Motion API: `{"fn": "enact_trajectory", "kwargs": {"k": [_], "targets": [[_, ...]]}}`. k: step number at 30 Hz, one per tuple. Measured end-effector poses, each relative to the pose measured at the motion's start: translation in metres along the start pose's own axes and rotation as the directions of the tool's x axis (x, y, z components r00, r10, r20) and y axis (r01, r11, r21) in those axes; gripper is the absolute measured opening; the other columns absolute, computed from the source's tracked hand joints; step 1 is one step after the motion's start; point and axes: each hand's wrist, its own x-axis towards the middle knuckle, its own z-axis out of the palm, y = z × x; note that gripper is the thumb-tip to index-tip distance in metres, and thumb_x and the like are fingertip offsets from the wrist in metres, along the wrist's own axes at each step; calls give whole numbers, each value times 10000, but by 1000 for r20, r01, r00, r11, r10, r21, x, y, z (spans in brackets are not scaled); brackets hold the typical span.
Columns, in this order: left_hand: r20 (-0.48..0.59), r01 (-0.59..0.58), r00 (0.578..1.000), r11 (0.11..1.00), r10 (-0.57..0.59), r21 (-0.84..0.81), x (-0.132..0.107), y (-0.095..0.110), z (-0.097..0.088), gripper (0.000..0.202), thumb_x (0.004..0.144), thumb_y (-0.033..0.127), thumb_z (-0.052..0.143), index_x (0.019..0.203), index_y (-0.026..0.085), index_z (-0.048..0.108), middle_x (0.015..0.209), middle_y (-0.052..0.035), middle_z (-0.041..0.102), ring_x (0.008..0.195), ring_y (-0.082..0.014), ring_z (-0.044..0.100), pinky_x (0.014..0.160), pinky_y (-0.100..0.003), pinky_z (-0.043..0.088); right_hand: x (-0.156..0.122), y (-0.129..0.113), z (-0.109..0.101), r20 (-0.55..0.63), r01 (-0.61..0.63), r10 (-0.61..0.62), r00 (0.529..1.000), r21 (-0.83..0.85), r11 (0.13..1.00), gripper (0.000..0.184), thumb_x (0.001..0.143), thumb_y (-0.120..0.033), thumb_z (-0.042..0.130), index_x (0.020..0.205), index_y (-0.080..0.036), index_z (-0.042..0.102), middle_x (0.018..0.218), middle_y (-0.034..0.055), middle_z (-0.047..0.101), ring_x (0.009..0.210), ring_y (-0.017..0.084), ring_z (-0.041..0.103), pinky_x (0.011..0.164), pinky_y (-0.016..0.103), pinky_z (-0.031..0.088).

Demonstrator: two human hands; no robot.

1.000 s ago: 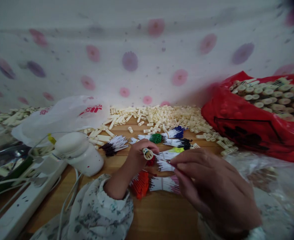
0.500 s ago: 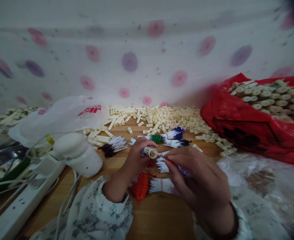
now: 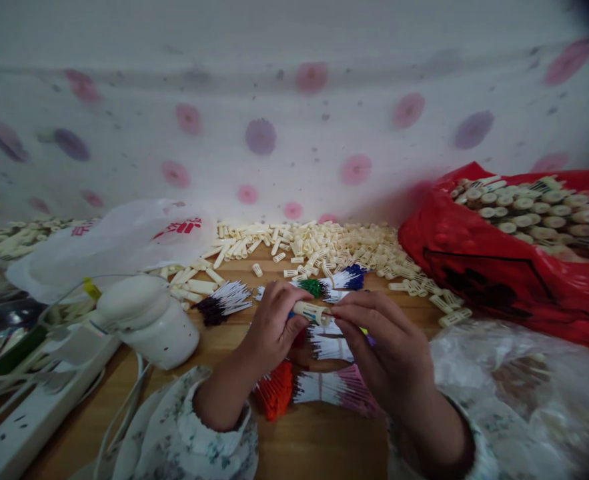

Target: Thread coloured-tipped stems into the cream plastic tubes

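A short cream plastic tube with slots in its wall lies nearly level between my hands. My left hand is closed round its left end, where a bit of blue shows. At the tube's open right end, the fingers of my right hand are pinched together; whatever they hold there is hidden. Below and around the hands lie bundles of thin white sticks with coloured tips: an orange-red bundle, a pink bundle, a green bundle, a blue bundle and a dark-tipped bundle.
Loose cream tube parts are heaped along the wall. A red bag of pale pieces stands at right, above a clear plastic bag. On the left are a white jar, a power strip with cords, and a white bag.
The cream tube has turned from facing me with its open end to lying sideways, pointing right. My right fingers have come up against that end. The view has tilted slightly.
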Motion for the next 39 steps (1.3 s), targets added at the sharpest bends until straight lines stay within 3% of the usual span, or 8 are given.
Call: {"fn": "enact_trajectory", "kwargs": {"k": [7, 16, 27, 30, 33, 34, 36, 39], "targets": [[-51, -28, 998, 997, 32, 68, 0, 1, 3, 444, 900, 538, 362, 1001, 180, 604, 928, -80, 513, 906, -219, 493, 786, -337, 407, -1, 3, 4, -61, -46, 47, 997, 11, 999, 113, 778, -85, 629, 833, -180, 656, 819, 20, 517, 736, 119, 537, 622, 246, 464], [-117, -18, 993, 992, 33, 125, 0, 0, 5, 409, 883, 520, 431, 964, 184, 651, 874, -74, 530, 854, -213, 510, 754, -331, 421, -2, 5, 10, -32, -196, 203, 979, 141, 970, 81, 804, -137, 594, 799, -187, 657, 808, 23, 552, 757, 141, 547, 663, 271, 461], [-183, -2, 982, 961, 55, 276, -1, 0, 3, 349, 875, 483, 478, 937, 195, 665, 869, -69, 535, 840, -214, 496, 756, -337, 421, -13, 5, 26, 19, -402, 427, 904, 380, 833, 122, 860, -226, 556, 794, -196, 653, 869, 23, 552, 841, 146, 538, 753, 297, 455], [-181, 10, 983, 978, 28, 207, -1, -4, 4, 309, 877, 456, 496, 941, 190, 641, 881, -62, 537, 857, -209, 505, 772, -330, 419, -14, 8, 20, 30, -366, 396, 918, 451, 814, 143, 869, -230, 541, 874, -212, 682, 978, 44, 573, 942, 165, 550, 810, 328, 463], [-243, 80, 967, 997, -77, 6, 0, -11, 6, 305, 893, 449, 468, 900, 171, 594, 872, -50, 552, 832, -190, 524, 764, -313, 426, -14, 5, 12, -27, -334, 369, 929, 369, 867, 149, 865, -237, 550, 935, -211, 679, 1013, 60, 592, 995, 181, 551, 843, 353, 460], [-279, 133, 949, 988, -148, -72, 0, -14, 8, 294, 904, 436, 449, 889, 171, 574, 858, -40, 551, 793, -175, 522, 742, -300, 430, -14, 1, 11, 12, -331, 344, 939, 309, 892, 141, 864, -235, 552, 928, -203, 673, 969, 58, 611, 947, 175, 567, 815, 338, 468], [-283, 223, 917, 950, -281, -220, 1, -19, 12, 264, 896, 426, 468, 878, 174, 543, 821, -21, 554, 748, -158, 523, 701, -273, 435, -16, -9, 14, 255, -299, 256, 933, 147, 943, 129, 865, -219, 547, 891, -189, 669, 850, 44, 641, 812, 156, 588, 735, 295, 471], [-240, 280, 900, 905, -363, -320, 0, -25, 21, 257, 877, 425, 498, 796, 182, 516, 710, 13, 528, 665, -137, 506, 635, -243, 427, -19, -27, 28, 638, -135, 211, 741, -167, 977, 162, 874, -185, 518, 860, -180, 679, 794, 48, 654, 759, 156, 594, 702, 269, 450]]}}
